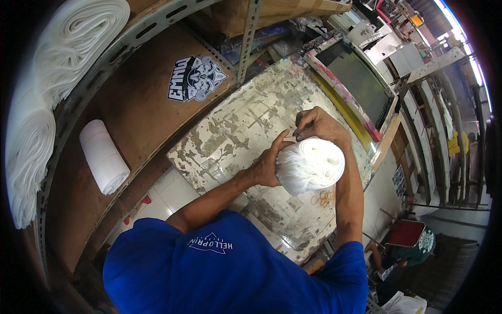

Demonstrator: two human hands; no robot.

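A thick roll of thin white sheeting (pixel 311 166) is held above the worn, paint-flaked table, its loosely coiled end showing. My left hand (pixel 271 161) wraps round the roll's left side, thumb pointing up. Over the roll's far edge, my right hand (pixel 316 127) is closed, with thumb and fingers pinched together. Anything between those fingertips is too small to make out. A small bunch of tan rubber bands (pixel 324 198) lies on the tabletop (pixel 225 141), just nearer to me than the roll.
On the left, a brown shelf (pixel 130 99) bears a smaller white roll (pixel 104 157) and a black-and-white sticker (pixel 197 78). Larger white rolls (pixel 31 152) lie stacked at the far left. A framed screen (pixel 355 83) stands beyond the table. At the lower right, another person (pixel 418 246) bends down.
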